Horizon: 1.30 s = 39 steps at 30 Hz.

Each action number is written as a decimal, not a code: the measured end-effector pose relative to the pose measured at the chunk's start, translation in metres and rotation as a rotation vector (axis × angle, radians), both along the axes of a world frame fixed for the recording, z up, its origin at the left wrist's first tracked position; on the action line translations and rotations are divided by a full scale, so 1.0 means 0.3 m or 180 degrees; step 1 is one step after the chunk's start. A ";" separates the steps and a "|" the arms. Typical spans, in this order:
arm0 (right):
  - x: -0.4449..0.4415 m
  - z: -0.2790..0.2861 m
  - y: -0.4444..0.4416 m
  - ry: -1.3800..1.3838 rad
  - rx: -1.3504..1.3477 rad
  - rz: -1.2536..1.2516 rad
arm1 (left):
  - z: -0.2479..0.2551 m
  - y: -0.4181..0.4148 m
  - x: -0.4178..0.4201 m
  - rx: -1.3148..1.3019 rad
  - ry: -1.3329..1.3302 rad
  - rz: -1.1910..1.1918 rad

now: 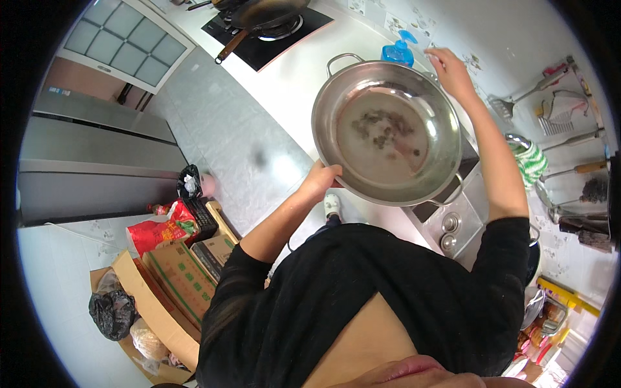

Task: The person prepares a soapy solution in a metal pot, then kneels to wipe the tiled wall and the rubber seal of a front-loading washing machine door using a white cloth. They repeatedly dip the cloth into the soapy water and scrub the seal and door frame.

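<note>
A wide stainless-steel basin with two loop handles is tilted toward me, its inside showing dark blurry patches that may be reflections. My left hand holds its lower left rim, thumb over the edge. Past the upper right rim, my right hand is raised near the tiled wall, fingers bent. Whether anything sits between its fingertips is unclear. Just left of that hand stands a blue pump bottle, partly covered by the basin. Under the basin's lower right side is a steel sink, largely hidden.
A wok with a wooden handle rests on the black gas hob, atop the white counter. Utensils, including a slotted turner, hang on the right wall. Cardboard boxes and a red bag are at left.
</note>
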State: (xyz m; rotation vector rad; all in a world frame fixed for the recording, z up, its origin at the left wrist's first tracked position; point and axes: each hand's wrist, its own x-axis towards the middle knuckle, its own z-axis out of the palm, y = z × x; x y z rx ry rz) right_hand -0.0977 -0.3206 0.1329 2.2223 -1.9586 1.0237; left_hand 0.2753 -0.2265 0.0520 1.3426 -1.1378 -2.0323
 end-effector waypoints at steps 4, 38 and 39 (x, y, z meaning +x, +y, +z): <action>-0.022 -0.021 -0.282 0.0873 0.0001 -0.0150 | 0.013 -0.027 -0.042 0.0163 0.0360 -0.0006; -0.111 -0.269 -0.678 0.0548 0.1447 -0.0134 | 0.136 -0.102 -0.052 -0.0009 -0.0248 0.0266; -0.090 -0.274 -0.667 0.0256 0.1406 -0.0215 | 0.140 -0.101 -0.048 -0.0009 -0.0250 0.0292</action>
